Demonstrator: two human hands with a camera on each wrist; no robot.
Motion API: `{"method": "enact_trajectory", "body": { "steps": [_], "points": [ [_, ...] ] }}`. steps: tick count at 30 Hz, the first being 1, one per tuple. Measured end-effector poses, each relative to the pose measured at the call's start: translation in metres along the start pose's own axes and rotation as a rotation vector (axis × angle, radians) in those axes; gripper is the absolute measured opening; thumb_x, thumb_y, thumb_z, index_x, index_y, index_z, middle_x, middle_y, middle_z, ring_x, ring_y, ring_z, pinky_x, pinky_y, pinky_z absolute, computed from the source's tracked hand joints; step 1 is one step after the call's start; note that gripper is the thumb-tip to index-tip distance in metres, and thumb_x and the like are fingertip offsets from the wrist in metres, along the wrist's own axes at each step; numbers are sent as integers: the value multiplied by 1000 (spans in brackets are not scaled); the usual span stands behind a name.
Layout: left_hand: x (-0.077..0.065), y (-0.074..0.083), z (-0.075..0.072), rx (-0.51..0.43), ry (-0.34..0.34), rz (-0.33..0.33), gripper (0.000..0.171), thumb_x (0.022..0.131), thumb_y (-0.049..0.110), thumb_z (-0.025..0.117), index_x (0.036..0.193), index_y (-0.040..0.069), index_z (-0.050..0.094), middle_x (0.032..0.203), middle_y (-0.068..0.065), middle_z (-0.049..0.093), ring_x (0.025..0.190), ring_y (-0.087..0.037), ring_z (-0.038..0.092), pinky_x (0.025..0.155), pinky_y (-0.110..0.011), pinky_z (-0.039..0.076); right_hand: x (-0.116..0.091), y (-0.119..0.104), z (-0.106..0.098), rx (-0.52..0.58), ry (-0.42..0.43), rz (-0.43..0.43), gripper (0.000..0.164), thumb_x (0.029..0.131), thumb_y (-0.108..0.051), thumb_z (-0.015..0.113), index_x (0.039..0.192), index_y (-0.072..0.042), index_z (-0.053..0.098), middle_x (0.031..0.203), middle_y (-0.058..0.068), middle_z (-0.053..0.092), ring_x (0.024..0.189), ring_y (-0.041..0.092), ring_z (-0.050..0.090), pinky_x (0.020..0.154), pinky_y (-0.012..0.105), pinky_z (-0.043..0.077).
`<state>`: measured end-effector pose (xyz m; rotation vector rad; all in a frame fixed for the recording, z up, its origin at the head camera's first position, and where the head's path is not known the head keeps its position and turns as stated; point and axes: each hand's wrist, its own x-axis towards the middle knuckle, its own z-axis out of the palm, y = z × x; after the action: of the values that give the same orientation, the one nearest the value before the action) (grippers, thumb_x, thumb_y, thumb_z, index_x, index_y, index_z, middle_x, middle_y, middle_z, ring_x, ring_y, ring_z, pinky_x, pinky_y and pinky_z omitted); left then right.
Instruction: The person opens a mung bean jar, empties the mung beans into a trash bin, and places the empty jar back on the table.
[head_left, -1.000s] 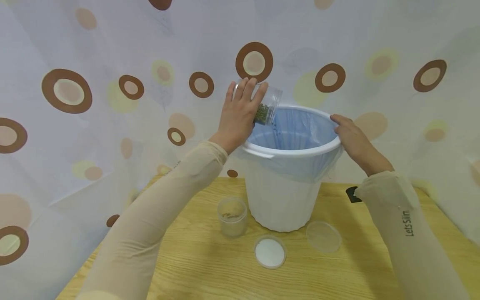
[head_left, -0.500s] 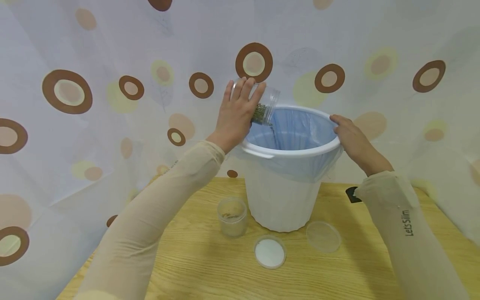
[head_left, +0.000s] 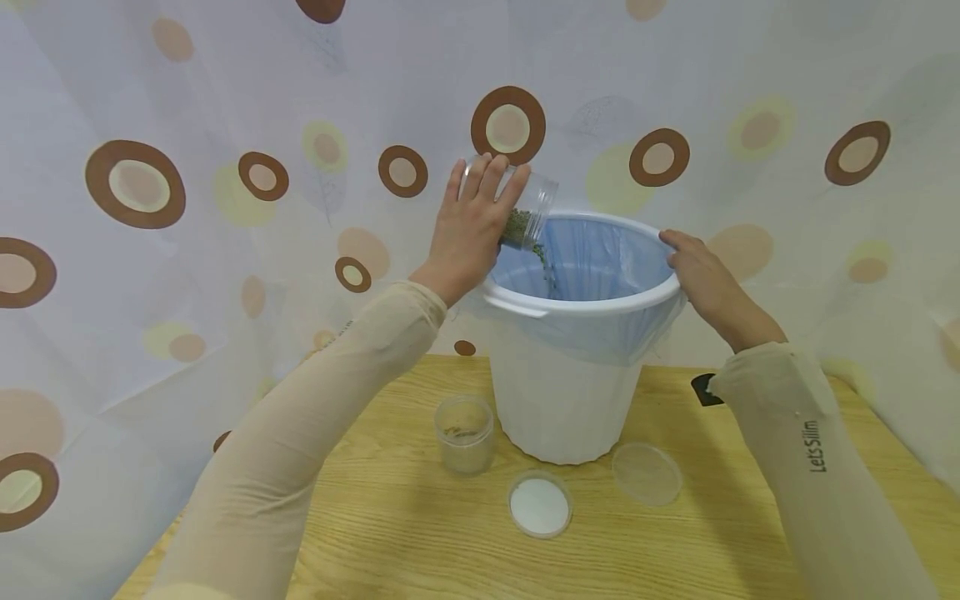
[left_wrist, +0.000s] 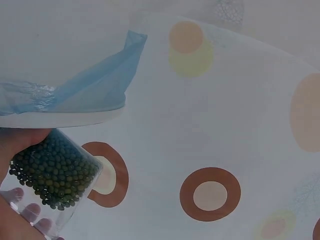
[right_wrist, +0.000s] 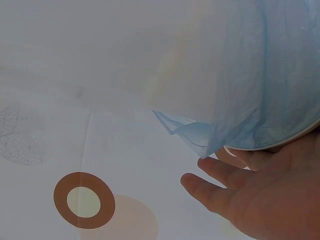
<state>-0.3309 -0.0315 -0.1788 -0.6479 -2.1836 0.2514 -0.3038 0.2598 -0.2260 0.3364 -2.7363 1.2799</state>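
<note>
My left hand (head_left: 468, 229) grips a clear plastic jar (head_left: 542, 193) tipped over the bin's left rim. Green mung beans (left_wrist: 55, 170) lie along the jar's lower side, seen through its wall in the left wrist view. A thin stream of beans (head_left: 542, 257) falls from the mouth into the blue bag (head_left: 592, 250). That bag lines a white trash can (head_left: 566, 400) and is folded out over its rim. My right hand (head_left: 708, 279) holds the can's rim at the right, its thumb over the edge; in the right wrist view two fingers extend away from the bag.
A second clear jar (head_left: 465, 454) with some brown bits inside stands left of the can on the wooden table (head_left: 420, 542). In front lie a white-lined lid (head_left: 540, 506) and a clear lid (head_left: 647, 475). A small black object (head_left: 707, 389) sits by the right sleeve.
The left hand and its jar have shifted slightly left, and the falling beans have become a denser stream. My right hand stays at the rim.
</note>
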Motion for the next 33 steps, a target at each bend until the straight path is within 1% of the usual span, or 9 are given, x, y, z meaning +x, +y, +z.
{"method": "enact_trajectory", "body": {
  "steps": [8,17,22,29,33],
  "points": [
    [0,-1,-1,7,-5,7,71,83,-1,60,146,14,33,143,-12,31,137,-30,25,116,-46,13,-1,1,0,7,-14,9,58,100,-26,12,154,-6,3,160,16,-5,144,41,-1,111,63,6],
    [0,0,-3,5,-3,15,70,83,-2,59,147,13,33,144,-13,32,137,-30,25,116,-46,13,-1,1,0,-4,3,-12,58,100,-23,14,153,-1,6,159,20,-2,144,42,0,112,61,5],
    [0,0,-4,2,10,23,67,85,-5,56,146,13,34,144,-13,32,137,-30,26,116,-46,13,-1,0,0,-12,9,-13,58,99,-21,15,152,1,8,158,22,-1,144,42,0,113,60,6],
    [0,-1,-4,16,24,29,66,85,-6,54,146,13,35,144,-12,33,137,-30,26,116,-46,13,-1,0,0,-31,7,5,58,100,-22,14,153,0,7,159,21,-1,144,43,1,112,61,7],
    [1,-2,-4,13,35,29,65,86,-8,52,145,14,36,144,-12,34,137,-30,26,116,-46,12,-1,0,0,-7,12,-19,58,99,-21,14,152,1,7,158,22,-1,144,43,0,113,60,6]
  ]
}}
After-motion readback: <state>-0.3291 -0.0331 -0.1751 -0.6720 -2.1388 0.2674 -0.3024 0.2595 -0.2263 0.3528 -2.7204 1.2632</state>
